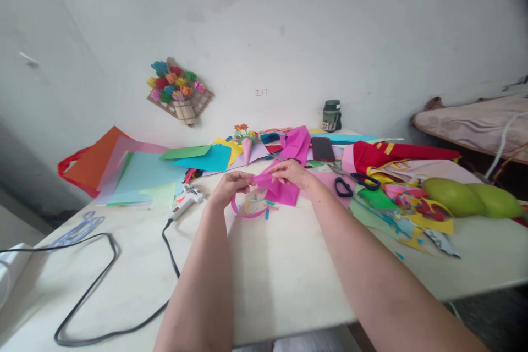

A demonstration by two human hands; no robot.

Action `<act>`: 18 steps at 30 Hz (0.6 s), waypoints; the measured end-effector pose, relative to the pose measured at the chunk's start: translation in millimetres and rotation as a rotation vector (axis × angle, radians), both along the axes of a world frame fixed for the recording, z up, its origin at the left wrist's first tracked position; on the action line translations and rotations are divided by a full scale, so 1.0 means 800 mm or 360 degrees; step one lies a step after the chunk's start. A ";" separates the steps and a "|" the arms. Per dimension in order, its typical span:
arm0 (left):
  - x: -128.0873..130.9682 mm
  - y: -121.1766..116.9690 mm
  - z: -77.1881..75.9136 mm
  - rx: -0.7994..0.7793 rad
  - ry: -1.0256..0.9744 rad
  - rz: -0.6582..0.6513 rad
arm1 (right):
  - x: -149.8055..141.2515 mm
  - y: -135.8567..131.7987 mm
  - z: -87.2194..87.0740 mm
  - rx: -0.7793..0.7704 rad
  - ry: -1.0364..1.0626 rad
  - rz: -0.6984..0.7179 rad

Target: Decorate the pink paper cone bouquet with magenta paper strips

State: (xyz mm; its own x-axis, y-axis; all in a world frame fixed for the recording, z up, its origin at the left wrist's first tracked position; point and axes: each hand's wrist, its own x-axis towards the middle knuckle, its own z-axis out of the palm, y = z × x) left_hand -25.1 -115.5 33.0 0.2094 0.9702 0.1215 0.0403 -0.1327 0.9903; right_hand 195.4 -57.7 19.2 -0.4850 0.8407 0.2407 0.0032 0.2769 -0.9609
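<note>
Between my two hands is a magenta paper strip [261, 179], and a loop of it hangs down to the table below my left hand. My left hand [234, 185] pinches one part of the strip with thumb and fingers. Closed on it from the other side is my right hand [291, 172], fingertips together. Behind and below the hands lies a larger magenta sheet [282, 193], partly hidden by my right hand. Small coloured paper scraps [267, 213] are scattered under the strip.
A white glue gun [187, 201] with a black cord [111, 250] lies at left. Coloured sheets [144, 173] are spread behind it. Dark-handled scissors [344, 187], a phone [323, 149], and green fruit-like objects [454, 196] are at right. A small paper bouquet [246, 148] and a flask [331, 115] stand at the back.
</note>
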 end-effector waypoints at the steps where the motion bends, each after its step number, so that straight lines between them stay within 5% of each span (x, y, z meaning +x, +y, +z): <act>1: 0.000 0.000 0.000 -0.0014 -0.0010 -0.0002 | 0.001 0.000 -0.001 -0.0011 0.0029 0.0027; 9: -0.002 0.002 -0.003 -0.0023 -0.0142 -0.0069 | 0.001 -0.011 0.009 -0.0090 0.0084 0.0072; 18: -0.001 0.001 0.000 -0.0031 -0.0005 -0.0013 | -0.004 0.001 -0.002 -0.0048 -0.0028 -0.0136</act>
